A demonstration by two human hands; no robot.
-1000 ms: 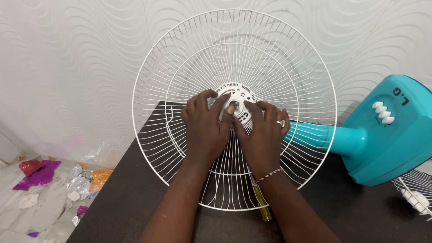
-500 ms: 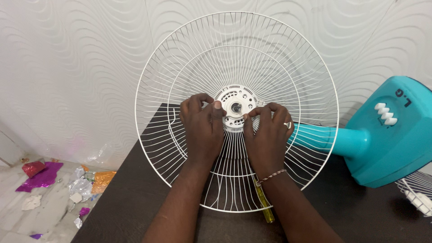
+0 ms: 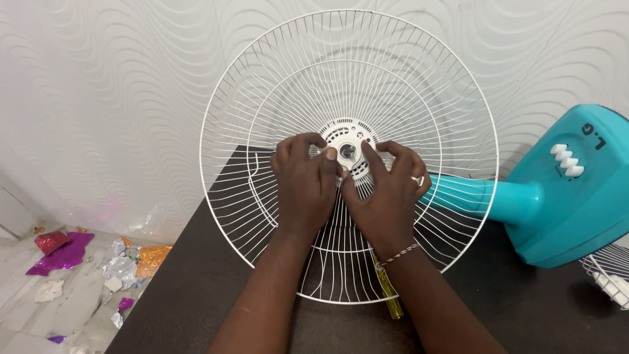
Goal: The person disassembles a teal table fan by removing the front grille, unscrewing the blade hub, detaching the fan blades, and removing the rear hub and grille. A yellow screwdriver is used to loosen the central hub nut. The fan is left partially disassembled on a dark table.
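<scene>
I see a round white wire fan guard (image 3: pixel 349 78) standing nearly upright on the dark brown tabletop (image 3: pixel 196 288), its open bowl facing me and its thin spokes running from an outer rim through an inner ring to a white perforated plastic hub plate (image 3: pixel 348 141) with a metal shaft at its middle. My left hand (image 3: pixel 304 183) lies over the spokes at 8 o'clock of the hub, fingers curled, thumb tip pressed to the plate's edge. My right hand (image 3: pixel 386 190), with a ring on one finger and a thread band at the wrist, sits at 4 o'clock of the hub, fingers bent and pinching at the plate's rim; neither hand is fully closed around anything. Behind the guard at 3 o'clock, a teal plastic fan body (image 3: pixel 563 190) with white push buttons lies on its side. A yellow-handled screwdriver (image 3: pixel 388 295) lies at 6 o'clock under my right wrist. Crumpled coloured foil scraps (image 3: pixel 85 262) litter the floor at 9 o'clock.
</scene>
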